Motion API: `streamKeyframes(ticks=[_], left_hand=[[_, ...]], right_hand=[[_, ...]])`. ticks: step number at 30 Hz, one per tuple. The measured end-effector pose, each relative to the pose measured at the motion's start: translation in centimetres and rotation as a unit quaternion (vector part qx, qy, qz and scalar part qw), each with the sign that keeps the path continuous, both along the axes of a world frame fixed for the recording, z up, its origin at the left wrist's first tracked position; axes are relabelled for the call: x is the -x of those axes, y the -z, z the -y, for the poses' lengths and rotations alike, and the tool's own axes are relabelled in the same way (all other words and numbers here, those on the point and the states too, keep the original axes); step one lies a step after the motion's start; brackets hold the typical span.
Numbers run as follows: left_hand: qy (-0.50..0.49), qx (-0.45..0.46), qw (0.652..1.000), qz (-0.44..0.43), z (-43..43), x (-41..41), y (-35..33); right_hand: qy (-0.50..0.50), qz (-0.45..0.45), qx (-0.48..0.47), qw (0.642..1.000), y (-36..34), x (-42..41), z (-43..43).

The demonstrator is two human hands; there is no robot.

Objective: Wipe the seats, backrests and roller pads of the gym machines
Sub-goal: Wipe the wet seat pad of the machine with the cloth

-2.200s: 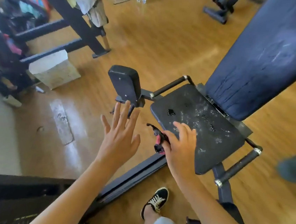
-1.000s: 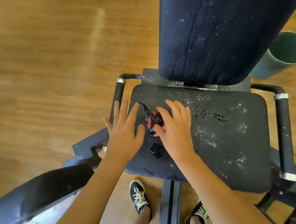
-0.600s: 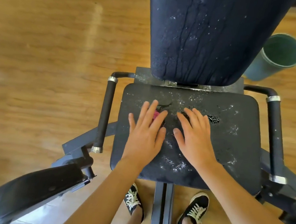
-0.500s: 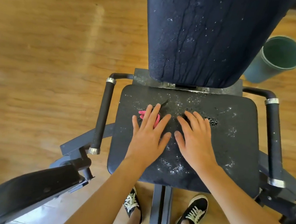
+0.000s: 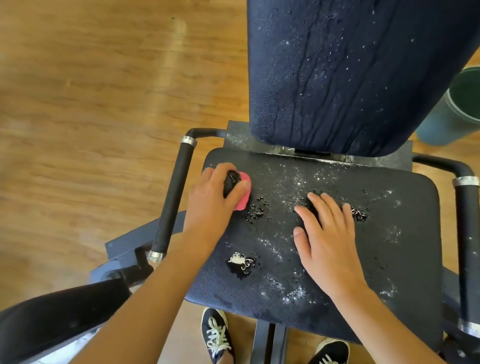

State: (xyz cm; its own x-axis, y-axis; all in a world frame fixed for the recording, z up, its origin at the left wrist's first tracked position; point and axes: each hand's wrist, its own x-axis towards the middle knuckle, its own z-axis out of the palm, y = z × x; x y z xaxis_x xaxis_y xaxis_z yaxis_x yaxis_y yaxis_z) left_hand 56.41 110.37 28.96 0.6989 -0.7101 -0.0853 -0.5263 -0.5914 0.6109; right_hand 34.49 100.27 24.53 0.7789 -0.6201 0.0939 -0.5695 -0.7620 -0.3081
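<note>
Seat wiping looks barely begun.
Left hand (image 5: 216, 200) grips a pink cloth (image 5: 244, 192) at the ten o'clock corner of the seat (image 5: 395, 275); right hand (image 5: 330, 241) lies flat, fingers spread. White specks cover the seat and the backrest (image 5: 347, 74) at twelve o'clock.

The black seat (image 5: 386, 271) is showing white speckles, the navy backrest (image 5: 348, 68) dark streaks; the cloth (image 5: 244, 195) is showing pink, the bin (image 5: 439, 122) teal.
</note>
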Motion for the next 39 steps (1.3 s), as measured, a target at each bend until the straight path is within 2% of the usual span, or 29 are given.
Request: streamKeyframes(ticks=[3,6,8,10,12,15,18,24,30,35,39], left_hand=[[-0.002,-0.043,0.999,0.017,0.4,-1.9,0.3],[0.022,-0.028,0.992,0.117,0.2,-2.9,1.3],[0.083,0.019,0.98,0.182,0.0,-3.5,2.1],[0.171,0.039,0.962,0.209,0.0,-4.1,2.9],[0.206,0.032,0.961,0.185,0.0,-4.4,3.4],[0.148,0.011,0.986,0.071,-0.2,-4.3,3.2],[0.125,-0.049,0.991,0.027,-0.4,-3.7,2.9],[0.082,-0.054,0.992,0.085,0.3,-2.6,3.8],[0.112,-0.049,0.98,0.158,2.4,-4.6,4.2],[0.129,-0.078,0.981,0.118,4.2,-6.4,4.0],[0.103,-0.064,0.99,0.068,3.9,-6.3,4.1]], right_hand=[[-0.016,-0.017,0.008,1.0,0.1,-1.7,-0.3],[-0.015,-0.044,0.005,0.999,0.5,-3.0,-0.6],[-0.006,-0.048,0.0,0.999,0.9,-3.5,-0.8],[-0.002,-0.055,0.006,0.998,1.2,-3.5,-1.1],[0.0,-0.057,0.012,0.998,1.3,-3.5,-1.2],[0.002,-0.052,0.014,0.999,1.3,-3.5,-1.3],[0.004,-0.047,0.014,0.999,1.2,-3.7,-1.4],[0.005,-0.051,0.013,0.999,1.1,-3.6,-1.4],[-0.002,-0.058,0.02,0.998,1.3,-3.6,-1.3],[-0.003,-0.051,0.022,0.998,1.4,-3.6,-1.3],[-0.004,-0.047,0.024,0.999,1.3,-3.5,-1.3]])
